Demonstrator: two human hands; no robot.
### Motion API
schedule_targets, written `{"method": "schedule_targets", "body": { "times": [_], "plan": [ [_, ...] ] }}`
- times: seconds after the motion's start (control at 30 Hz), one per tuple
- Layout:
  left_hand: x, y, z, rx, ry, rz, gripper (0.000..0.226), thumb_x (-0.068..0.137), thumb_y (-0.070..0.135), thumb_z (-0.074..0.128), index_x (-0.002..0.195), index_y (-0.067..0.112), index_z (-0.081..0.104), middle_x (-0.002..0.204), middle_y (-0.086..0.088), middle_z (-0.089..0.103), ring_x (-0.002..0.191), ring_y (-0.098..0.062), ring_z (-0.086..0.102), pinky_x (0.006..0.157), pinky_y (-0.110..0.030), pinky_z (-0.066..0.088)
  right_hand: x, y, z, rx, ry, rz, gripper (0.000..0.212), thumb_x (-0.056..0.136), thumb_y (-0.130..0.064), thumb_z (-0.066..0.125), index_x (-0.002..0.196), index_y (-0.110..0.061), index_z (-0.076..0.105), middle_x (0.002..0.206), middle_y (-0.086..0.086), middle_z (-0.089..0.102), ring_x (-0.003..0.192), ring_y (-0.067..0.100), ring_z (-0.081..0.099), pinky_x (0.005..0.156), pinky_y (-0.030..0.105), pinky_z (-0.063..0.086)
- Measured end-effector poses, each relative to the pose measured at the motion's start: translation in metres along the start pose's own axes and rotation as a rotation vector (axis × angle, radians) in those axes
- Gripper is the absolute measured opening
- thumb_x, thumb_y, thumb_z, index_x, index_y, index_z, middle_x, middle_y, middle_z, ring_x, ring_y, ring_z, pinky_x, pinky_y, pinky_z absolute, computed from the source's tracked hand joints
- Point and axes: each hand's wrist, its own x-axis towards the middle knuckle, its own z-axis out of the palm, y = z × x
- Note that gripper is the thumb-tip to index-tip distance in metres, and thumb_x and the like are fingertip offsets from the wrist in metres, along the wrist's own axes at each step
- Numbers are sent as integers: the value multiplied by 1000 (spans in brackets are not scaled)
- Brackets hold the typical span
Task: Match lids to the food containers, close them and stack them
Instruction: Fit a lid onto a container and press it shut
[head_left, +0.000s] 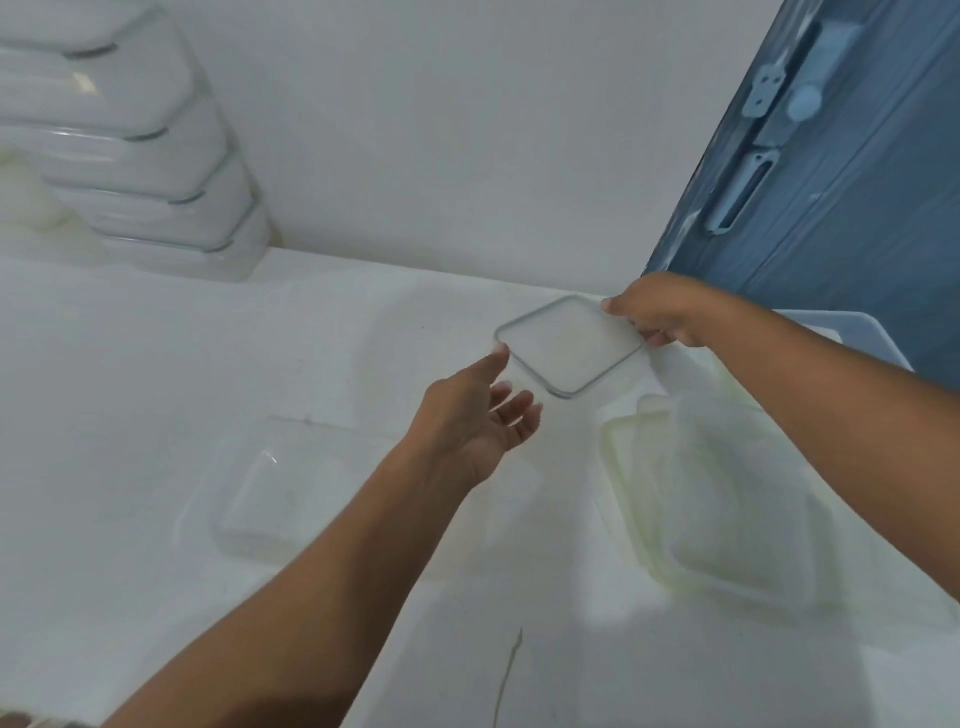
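Bright, washed-out, softly blurred view (edges bowed); faint shadows under arms.

The left hand (475, 423) and right hand (662, 312) were bare. The left forearm (311, 597) and right forearm (831, 405) were bare too, as far as could be seen. Short, pale nails showed on the left fingers (514, 410).

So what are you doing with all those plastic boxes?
A person is matching lids to food containers. Their right hand pinches a clear square lid by its far edge, and the left hand reaches for it with open fingers. An open container waits on the white table. More lids lie in a pile on the right, and a stack of closed containers stands at the back left.
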Motion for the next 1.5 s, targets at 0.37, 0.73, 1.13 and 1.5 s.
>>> {"method": "schedule_targets", "body": {
  "times": [0.37,0.73,1.13,1.5],
  "plan": [
    [-35,43,-48,191,-91,218,13,88,7,74,97,6,64,72,-5,51,50,-17,48,43,-26,39,-41,-24,6,490,-88,-10,38,82,-43,80,96,-14,61,76,2,53,59,14,44,52,28,34],
    [-69,112,-136,532,-101,502,17,94,20,69,87,7,61,67,-5,47,50,-19,39,45,-28,27,-160,-31,83,681,-138,-157,27,94,-43,66,83,-19,64,61,-2,51,57,17,41,51,29,33],
    [-70,138,-200,808,-45,551,22,91,39,75,83,19,68,75,-8,46,57,-21,34,48,-27,24,-221,-37,185,841,115,-84,50,85,-52,68,96,-3,67,85,4,65,79,22,57,68,37,44],
    [-57,132,-232,892,14,631,15,92,42,73,91,27,73,65,3,40,52,-14,34,50,-27,30,-233,-41,236,745,384,-165,26,90,-46,69,83,-22,69,67,-5,51,54,10,39,58,27,34]
  ]
}}
